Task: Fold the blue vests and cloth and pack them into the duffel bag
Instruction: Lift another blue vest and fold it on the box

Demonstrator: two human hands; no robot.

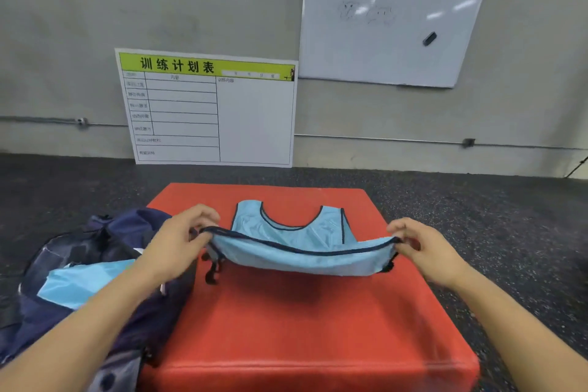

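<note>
Blue vest [296, 251] hangs stretched above the red surface [311, 321], its near hem pinched at either corner by the left hand [178, 242] and right hand [426, 248], each grip clamped on fabric, beside the navy duffel bag [105, 264].

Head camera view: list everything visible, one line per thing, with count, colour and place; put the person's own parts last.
Light blue mesh vest with dark trim: one, light blue, lower hem lifted over the pad, neckline end lying on it.
Red padded block: one, red, centre, on the floor.
Navy fabric duffel bag: one, navy, left of the block, open.
Folded light blue cloth: one visible, light blue, inside the bag.
White schedule board with green header: one, leaning on the wall.
Whiteboard: one, white, upper right wall.
Black eraser: one, on the whiteboard.
Speckled dark floor: around the block.
Left hand: fingers pinch the hem's left corner.
Right hand: fingers pinch the right corner.
</note>
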